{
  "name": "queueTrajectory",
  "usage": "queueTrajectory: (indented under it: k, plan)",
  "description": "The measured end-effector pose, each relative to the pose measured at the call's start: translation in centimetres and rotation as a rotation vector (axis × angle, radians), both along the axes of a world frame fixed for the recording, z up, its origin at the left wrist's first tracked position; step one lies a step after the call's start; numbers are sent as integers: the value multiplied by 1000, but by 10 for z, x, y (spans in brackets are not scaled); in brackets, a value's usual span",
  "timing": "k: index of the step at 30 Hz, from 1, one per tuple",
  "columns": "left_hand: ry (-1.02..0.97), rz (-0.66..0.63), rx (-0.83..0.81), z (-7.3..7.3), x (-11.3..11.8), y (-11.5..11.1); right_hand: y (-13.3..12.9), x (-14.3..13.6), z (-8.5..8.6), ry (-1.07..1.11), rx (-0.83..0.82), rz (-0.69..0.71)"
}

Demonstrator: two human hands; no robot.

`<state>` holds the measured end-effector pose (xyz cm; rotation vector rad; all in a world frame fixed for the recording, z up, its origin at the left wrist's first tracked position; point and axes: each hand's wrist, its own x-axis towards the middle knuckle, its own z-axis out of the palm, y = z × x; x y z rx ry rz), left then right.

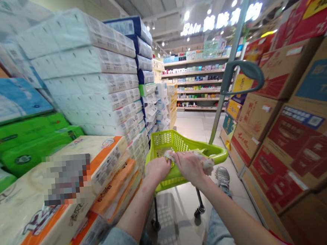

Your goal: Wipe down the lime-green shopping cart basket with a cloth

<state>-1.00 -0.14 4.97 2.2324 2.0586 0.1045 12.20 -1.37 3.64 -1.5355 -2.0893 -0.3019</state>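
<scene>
A crumpled, whitish, bag-like thing with faint pinkish marks (208,164) is bunched up over the near end of a lime-green shopping cart (159,139). My right hand (189,167) is closed around its middle, and part of it sticks out past that hand on the right. Just to the left, my left hand (158,167) makes a fist, apparently on the other end of the bunch. The cart's basket has perforated walls, and its inside is partly hidden by my hands. A tall grey pole with a looped handle (257,76) rises from its right side.
On the left stand high stacks of wrapped tissue packs (72,61), with a lower cream-and-orange pack (110,159) close to my left arm. Stacked cardboard cartons (285,144) line the right. Tiled floor (194,120) leads to stocked shelves (196,72) at the back.
</scene>
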Motion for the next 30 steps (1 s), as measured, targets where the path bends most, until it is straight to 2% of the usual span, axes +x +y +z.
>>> queueTrajectory:
  k: [4, 11, 25, 30]
  plan:
    - [-4, -5, 17, 0, 3, -2, 16, 1, 4, -39, -65, -36]
    - [-11, -13, 40, -2, 8, -2, 32, 5, 11, -108, -240, 13]
    - [-27, -49, 28, -1, 18, 7, 36, 17, 10, 39, -272, 8]
    - [-9, -60, 2, -2, 25, 14, 40, 22, 16, -9, -309, -6]
